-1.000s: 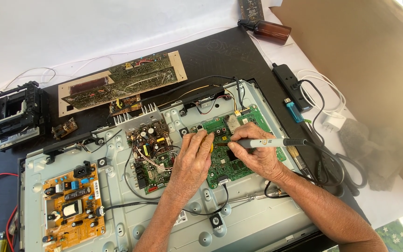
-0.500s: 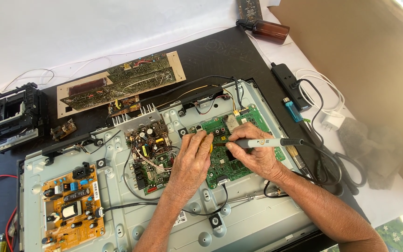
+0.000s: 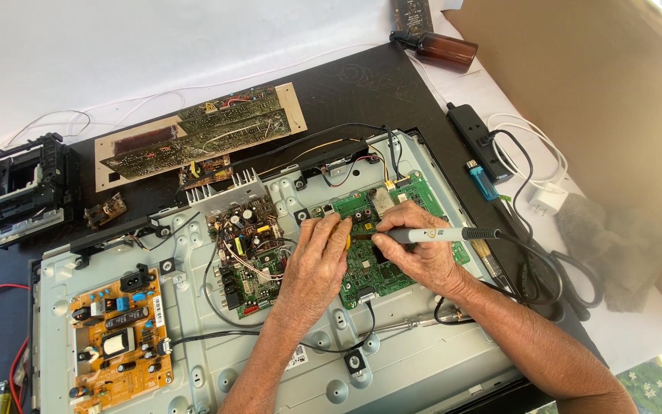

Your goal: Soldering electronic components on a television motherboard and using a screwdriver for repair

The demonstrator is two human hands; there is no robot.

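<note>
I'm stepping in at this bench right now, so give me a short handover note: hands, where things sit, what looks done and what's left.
Right hand grips a grey soldering iron like a pen, tip down on the green circuit board.
Left hand rests on that board's left edge, pinching a small yellow-handled tool beside the tip.
The board sits in the opened metal back panel, between a dark cluttered board and the iron's cable.
Done: panel opened, boards exposed.
Left: the joint under the tip; I cannot tell whether it is finished.
</note>
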